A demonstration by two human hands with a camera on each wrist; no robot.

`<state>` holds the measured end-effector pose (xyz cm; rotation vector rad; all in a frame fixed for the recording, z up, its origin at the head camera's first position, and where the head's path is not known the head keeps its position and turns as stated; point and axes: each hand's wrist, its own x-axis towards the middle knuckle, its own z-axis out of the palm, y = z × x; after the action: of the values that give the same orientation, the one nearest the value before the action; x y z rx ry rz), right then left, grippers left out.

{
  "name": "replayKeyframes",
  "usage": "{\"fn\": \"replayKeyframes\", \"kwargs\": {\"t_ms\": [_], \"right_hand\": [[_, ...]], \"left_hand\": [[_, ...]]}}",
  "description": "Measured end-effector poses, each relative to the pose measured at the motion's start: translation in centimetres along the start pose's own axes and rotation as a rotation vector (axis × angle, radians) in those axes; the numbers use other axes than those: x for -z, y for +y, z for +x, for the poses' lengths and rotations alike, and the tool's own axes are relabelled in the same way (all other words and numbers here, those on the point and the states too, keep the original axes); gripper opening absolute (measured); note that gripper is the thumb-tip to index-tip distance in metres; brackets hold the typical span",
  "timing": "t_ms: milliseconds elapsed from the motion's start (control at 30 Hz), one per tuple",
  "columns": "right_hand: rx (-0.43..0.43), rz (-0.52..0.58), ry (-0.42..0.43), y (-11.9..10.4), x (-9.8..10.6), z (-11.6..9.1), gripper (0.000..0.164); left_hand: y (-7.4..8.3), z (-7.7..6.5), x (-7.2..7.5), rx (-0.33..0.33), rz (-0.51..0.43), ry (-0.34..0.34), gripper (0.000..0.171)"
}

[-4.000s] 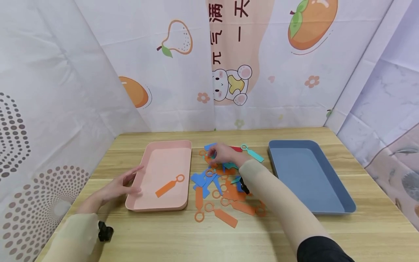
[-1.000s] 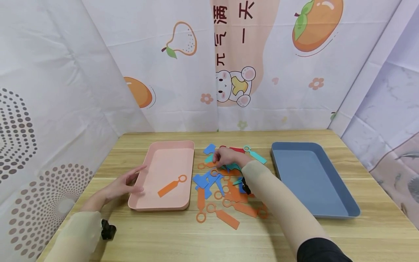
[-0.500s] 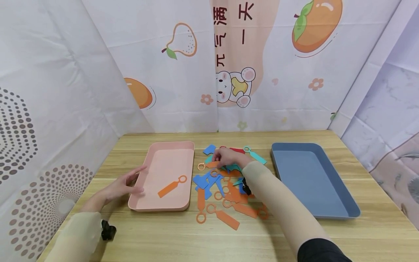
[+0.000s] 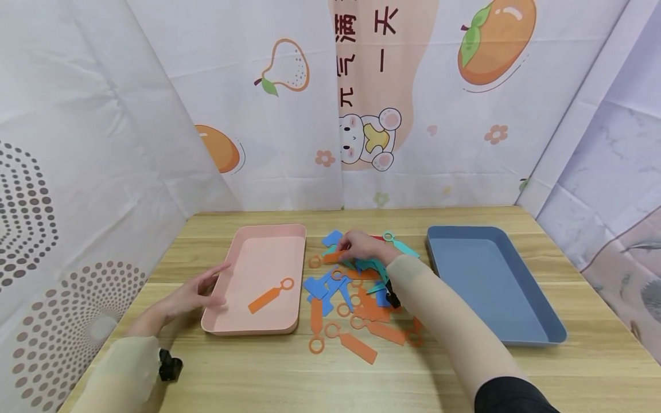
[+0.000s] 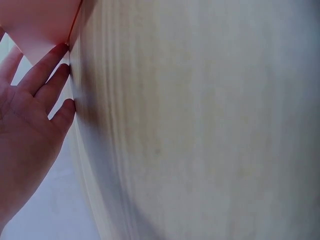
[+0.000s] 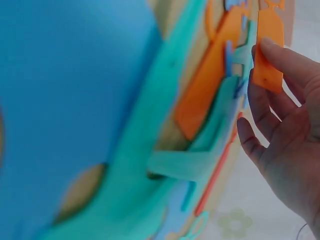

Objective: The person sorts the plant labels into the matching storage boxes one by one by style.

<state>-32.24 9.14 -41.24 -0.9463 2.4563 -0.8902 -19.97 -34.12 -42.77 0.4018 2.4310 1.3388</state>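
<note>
My right hand reaches over the back of a loose pile of flat coloured pieces. Between thumb and fingers it pinches a flat orange ring-ended tag, whose ring points left; the right wrist view shows the thumb across the tag's body. At the left, my left hand rests against the side of a shallow pink tray. Its fingers look straight in the left wrist view, with fingertips at the tray's edge. One orange tag lies inside that tray.
The pile holds several orange tags, blue pieces, teal pieces and a red piece, some overlapping. A teal tag lies by the blue tray on the right. A printed curtain hangs behind the wooden table.
My right hand has moved slightly right and nearer since four seconds ago. The orange tag now shows pinched in its fingertips. My left hand has stayed at the pink tray.
</note>
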Motion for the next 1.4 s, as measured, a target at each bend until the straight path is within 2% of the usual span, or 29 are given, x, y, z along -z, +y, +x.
{"fn": "replayKeyframes", "kwargs": {"t_ms": [333,500,833,1033,1233,1400], "right_hand": [[0.069,-0.075,0.112,-2.7,1.3,1.0,0.010],[0.085,-0.090,0.109,-4.0,1.7,1.3,0.009],[0.088,-0.025,0.111,-5.1,2.5,1.6,0.009],[0.093,0.038,0.095,-6.4,1.1,2.8,0.009],[0.156,0.075,0.112,-7.6,-1.4,4.0,0.008],[0.208,0.072,0.088,-8.8,-3.4,4.7,0.010]], "left_hand": [[-0.2,-0.1,0.0,-0.010,-0.018,-0.006,0.086],[-0.1,0.0,0.0,-0.015,-0.005,-0.005,0.085],[0.0,-0.1,-0.1,-0.004,-0.003,0.006,0.085],[0.1,-0.3,0.0,0.005,-0.002,0.013,0.085],[0.0,-0.2,0.0,0.003,0.006,0.010,0.086],[0.1,-0.1,-0.1,0.007,0.008,0.007,0.086]]}}
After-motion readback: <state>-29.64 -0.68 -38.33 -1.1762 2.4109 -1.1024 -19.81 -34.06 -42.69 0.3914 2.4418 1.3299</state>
